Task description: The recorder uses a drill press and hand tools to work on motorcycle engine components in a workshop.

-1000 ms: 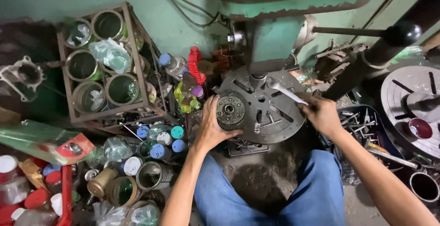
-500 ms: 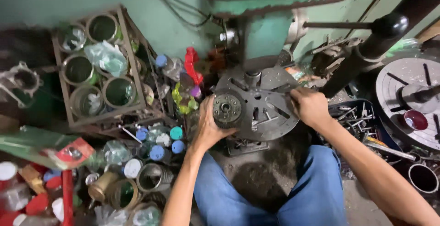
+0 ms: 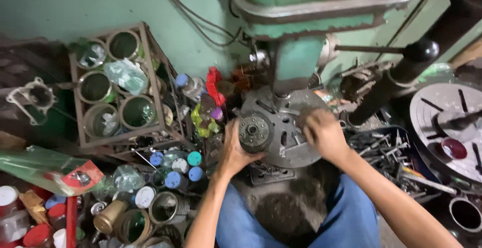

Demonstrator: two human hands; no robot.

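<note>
Left hand [image 3: 233, 150] grips the toothed disc [image 3: 255, 133] at the drill table [image 3: 296, 155] edge. Right hand [image 3: 324, 135] rests closed on the table; its contents cannot be determined.

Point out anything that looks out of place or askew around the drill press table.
The metal rack of cans left of the round slotted table sits tilted. Loose tools lie heaped in the blue bin on the right. Nothing looks spilled.
</note>
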